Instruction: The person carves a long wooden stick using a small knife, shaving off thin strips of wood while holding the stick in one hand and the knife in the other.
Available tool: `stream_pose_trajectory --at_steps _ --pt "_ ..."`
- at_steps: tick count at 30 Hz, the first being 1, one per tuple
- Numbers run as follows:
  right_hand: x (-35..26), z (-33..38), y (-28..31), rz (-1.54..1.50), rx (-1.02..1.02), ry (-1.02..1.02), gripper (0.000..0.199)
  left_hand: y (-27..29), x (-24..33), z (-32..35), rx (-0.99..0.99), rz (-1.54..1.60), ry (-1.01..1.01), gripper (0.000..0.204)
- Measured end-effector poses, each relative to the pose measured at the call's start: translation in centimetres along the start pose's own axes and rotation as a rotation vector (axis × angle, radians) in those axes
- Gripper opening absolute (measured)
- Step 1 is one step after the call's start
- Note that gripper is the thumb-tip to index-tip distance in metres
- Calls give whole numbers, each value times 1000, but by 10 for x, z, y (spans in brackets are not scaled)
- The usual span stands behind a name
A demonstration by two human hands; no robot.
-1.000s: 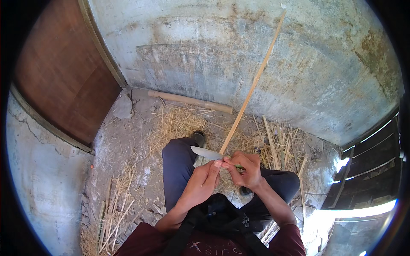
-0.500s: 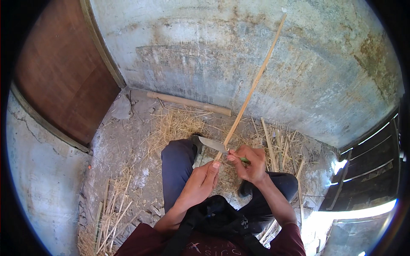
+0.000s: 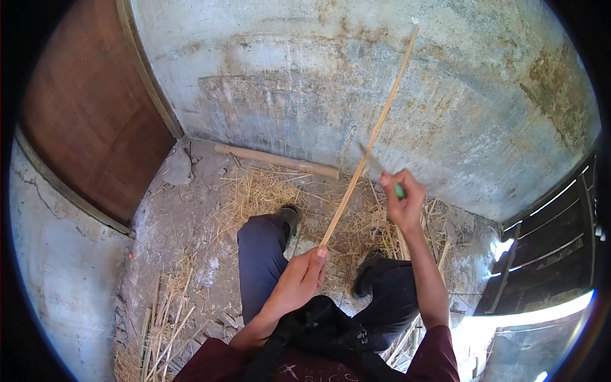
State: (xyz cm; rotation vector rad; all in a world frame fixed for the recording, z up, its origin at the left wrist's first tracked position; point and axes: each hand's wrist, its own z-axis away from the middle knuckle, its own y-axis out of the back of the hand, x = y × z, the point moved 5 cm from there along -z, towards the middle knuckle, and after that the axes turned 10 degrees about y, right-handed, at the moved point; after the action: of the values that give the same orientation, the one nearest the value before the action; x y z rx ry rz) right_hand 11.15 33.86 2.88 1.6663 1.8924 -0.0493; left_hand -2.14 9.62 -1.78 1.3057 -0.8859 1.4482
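Note:
A long, thin bamboo strip [image 3: 388, 105] slants up and away from me, its far end in front of the stained wall. My left hand [image 3: 300, 275] grips its near end between thumb and fingers, above my left knee. My right hand [image 3: 404, 194], raised beyond my right knee, is closed round the green handle of a knife [image 3: 370, 159]. The blade points up and left, slightly blurred, and crosses the strip in this view; whether it touches the strip I cannot tell.
Pale shavings [image 3: 264, 194] litter the floor around my feet. A bamboo pole [image 3: 277, 160] lies along the wall's foot. Several loose strips [image 3: 168, 331] lie at the left, more at the right near a dark slatted panel [image 3: 541, 254]. A brown door [image 3: 95, 108] stands at far left.
My right hand and the knife have moved away from me along the strip, from close beside my left hand to farther up. The left hand keeps its hold.

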Motion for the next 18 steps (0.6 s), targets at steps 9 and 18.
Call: stream_pose_trajectory --at_steps 9,18 --pt "38 -16 10 -40 55 -137 13 1 -1 0 -43 100 99 50" --pt "34 -17 14 -107 -290 -346 36 -7 -3 1 -97 110 137 53"
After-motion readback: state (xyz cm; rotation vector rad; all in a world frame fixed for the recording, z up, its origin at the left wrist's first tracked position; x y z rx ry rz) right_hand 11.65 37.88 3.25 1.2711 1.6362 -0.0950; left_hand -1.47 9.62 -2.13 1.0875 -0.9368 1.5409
